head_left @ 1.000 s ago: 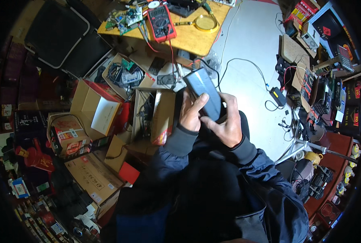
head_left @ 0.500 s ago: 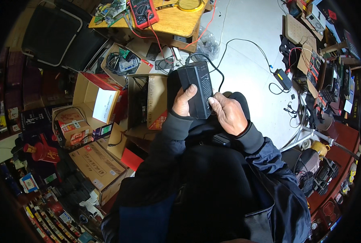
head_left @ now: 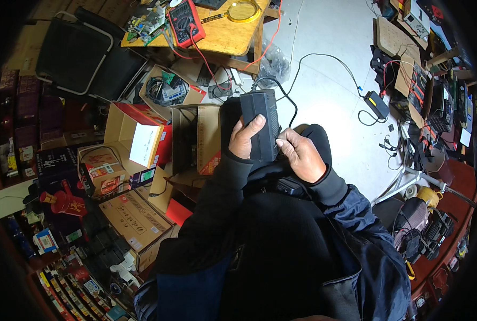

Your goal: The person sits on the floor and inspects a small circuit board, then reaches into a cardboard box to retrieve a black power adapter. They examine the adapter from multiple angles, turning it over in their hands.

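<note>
A black, brick-shaped power adapter (head_left: 261,115) is held upright over my lap. My left hand (head_left: 244,138) wraps round its left side, the thumb lying across the front and the other fingers hidden behind. At the lower right edge, my right hand (head_left: 302,155) is closed, its thumb and curled fingers pressed against the casing. Whether anything small sits in that pinch is hidden. A black cable (head_left: 289,97) leaves the adapter's far end and loops down behind its right side.
Ahead stands a wooden table (head_left: 233,40) with a red multimeter (head_left: 186,24) and a magnifying glass (head_left: 243,10). Opened cardboard boxes (head_left: 209,134) crowd my left. Another black adapter (head_left: 376,104) lies on the pale floor (head_left: 324,85) at right, by cluttered shelving.
The adapter has turned in my hands, so its printed side faces away more and its plain front shows. My right hand keeps its place at the lower edge. The whole view has shifted slightly.
</note>
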A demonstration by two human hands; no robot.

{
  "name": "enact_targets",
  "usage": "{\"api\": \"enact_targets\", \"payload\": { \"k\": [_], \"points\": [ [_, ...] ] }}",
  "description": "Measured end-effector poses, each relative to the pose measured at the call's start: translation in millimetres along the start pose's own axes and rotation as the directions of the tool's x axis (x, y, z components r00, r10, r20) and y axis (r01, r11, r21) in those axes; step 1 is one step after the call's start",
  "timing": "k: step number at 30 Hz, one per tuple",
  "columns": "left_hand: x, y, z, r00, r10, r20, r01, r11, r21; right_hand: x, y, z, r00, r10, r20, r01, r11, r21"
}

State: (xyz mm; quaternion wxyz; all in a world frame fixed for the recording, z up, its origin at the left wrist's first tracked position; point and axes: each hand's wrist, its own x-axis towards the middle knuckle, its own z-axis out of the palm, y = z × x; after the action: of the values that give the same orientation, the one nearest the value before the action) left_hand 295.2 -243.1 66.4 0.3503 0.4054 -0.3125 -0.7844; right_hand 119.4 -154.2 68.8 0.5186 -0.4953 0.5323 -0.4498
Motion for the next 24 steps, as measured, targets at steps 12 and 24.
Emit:
{"api": "enact_targets", "payload": {
  "k": [12,24],
  "points": [
    [-6.5,17.8,7.4,0.995,-0.039,0.089,0.042,0.999,-0.025,-8.9,-11.0,-4.9,0.996,-0.083,0.03,0.086,0.99,-0.113],
    [-33.0,19.2,12.1,0.949,0.143,0.28,-0.222,0.935,0.275,2.3,-20.1,-16.7,0.975,0.199,0.099,-0.222,0.863,0.454]
  ]
}}
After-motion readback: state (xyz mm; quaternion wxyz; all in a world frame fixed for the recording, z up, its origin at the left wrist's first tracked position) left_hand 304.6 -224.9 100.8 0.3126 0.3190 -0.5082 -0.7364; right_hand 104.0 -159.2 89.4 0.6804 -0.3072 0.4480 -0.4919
